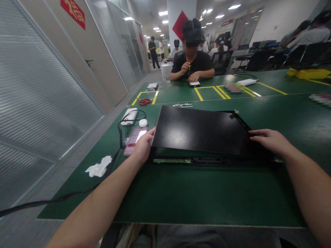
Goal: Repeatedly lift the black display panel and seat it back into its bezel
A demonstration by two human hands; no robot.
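A thin, dark display panel (pixel 199 131) is tilted above a black frame (pixel 219 161) on the green table. My left hand (pixel 143 146) grips the panel's left edge, its fingers partly hidden behind it. At the opposite edge, my right hand (pixel 270 140) pinches the panel between thumb and fingers. A narrow green circuit board (pixel 172 161) shows along the near side of the frame. The frame's far right corner (pixel 236 112) also shows past the panel; most of its inside is covered.
Left of the panel lie a phone (pixel 132 142), a white earbud case (pixel 143 123), a white power bank (pixel 129 116), a black cable (pixel 120 132) and crumpled tissue (pixel 99 166). Red-handled scissors (pixel 144 102) rest farther back. A co-worker (pixel 192 63) sits opposite, handling a small drive (pixel 194 84).
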